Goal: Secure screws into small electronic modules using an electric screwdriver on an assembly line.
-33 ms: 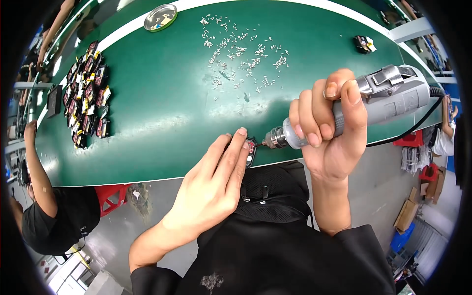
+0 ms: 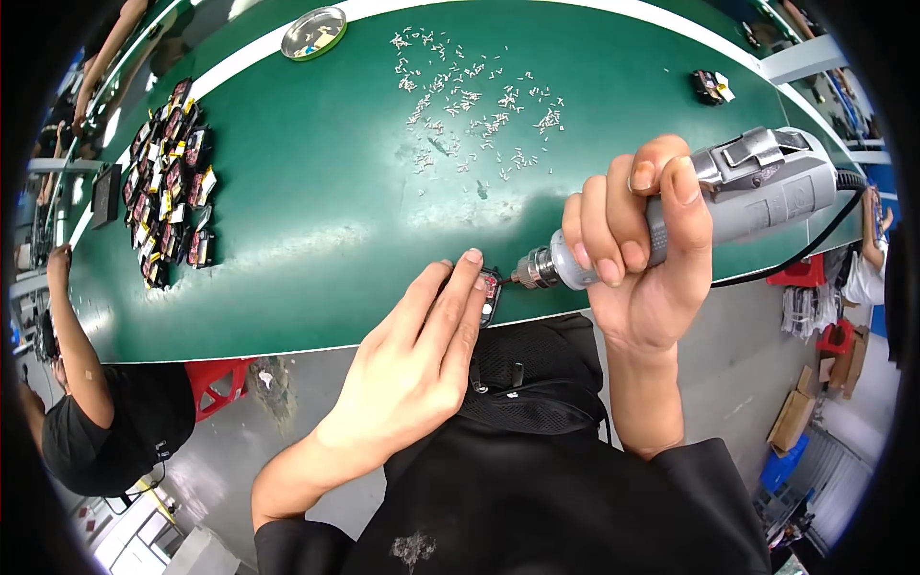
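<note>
L hand (image 2: 422, 364) lies flat, fingers extended, pinning small part (image 2: 490, 295) at near counter (image 2: 316, 230) edge; R hand (image 2: 637, 259) fist-grips driver (image 2: 728, 196), bit on part.

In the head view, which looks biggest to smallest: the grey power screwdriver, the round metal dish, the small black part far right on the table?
1. Grey power screwdriver, though it is nearest the camera, which inflates it.
2. Round metal dish.
3. Small black part.
</note>
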The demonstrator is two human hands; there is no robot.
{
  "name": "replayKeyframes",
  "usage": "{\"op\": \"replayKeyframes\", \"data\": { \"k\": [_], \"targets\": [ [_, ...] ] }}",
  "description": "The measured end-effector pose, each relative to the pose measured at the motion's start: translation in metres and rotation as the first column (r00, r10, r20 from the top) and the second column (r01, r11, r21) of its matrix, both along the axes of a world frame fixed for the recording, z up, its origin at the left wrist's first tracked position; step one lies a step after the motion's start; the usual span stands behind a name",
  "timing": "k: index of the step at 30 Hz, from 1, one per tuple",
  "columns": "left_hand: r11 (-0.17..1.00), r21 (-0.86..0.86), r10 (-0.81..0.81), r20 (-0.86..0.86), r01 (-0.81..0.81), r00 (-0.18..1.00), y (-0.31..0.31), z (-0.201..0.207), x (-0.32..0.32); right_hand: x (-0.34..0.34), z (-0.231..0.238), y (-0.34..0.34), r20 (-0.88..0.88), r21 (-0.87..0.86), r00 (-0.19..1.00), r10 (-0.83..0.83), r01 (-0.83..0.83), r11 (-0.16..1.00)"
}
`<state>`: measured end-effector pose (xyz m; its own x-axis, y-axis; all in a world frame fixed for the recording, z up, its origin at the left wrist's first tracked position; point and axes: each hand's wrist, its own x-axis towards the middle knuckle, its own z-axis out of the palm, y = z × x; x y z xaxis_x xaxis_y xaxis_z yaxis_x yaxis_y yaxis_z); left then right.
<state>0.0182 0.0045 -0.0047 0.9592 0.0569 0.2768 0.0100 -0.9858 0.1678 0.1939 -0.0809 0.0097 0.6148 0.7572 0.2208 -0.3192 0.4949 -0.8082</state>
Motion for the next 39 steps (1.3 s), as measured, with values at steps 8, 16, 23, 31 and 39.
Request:
{"op": "replayKeyframes", "data": {
  "k": [8, 16, 23, 31, 39],
  "targets": [
    [0.997, -0.073, -0.024, 0.050, 0.028, 0.998, 0.006, -0.003, 0.001, -0.005, 0.001, 0.007, -0.082, 0.083, 0.996, 0.031, -0.024, 0.996],
    [0.994, -0.068, -0.084, 0.028, 0.085, 0.996, 0.020, 0.010, 0.005, -0.005, 0.010, 0.016, 0.295, -0.103, 0.942, 0.158, -0.133, 0.986],
    [0.996, -0.050, -0.069, 0.090, 0.074, 0.994, 0.012, 0.006, -0.003, -0.012, 0.010, 0.011, 0.036, 0.072, 0.953, 0.299, -0.301, 0.951],
    [0.994, -0.085, -0.062, 0.056, 0.067, 0.997, 0.024, 0.017, -0.019, 0.007, 0.010, 0.001, 0.013, 0.331, 0.888, 0.461, -0.439, 0.835],
    [0.722, 0.039, 0.649, 0.308, -0.690, 0.696, 0.167, 0.038, -0.085, 0.023, -0.011, -0.029, -0.245, 0.211, 0.944, 0.220, -0.169, 0.963]
  ]
}}
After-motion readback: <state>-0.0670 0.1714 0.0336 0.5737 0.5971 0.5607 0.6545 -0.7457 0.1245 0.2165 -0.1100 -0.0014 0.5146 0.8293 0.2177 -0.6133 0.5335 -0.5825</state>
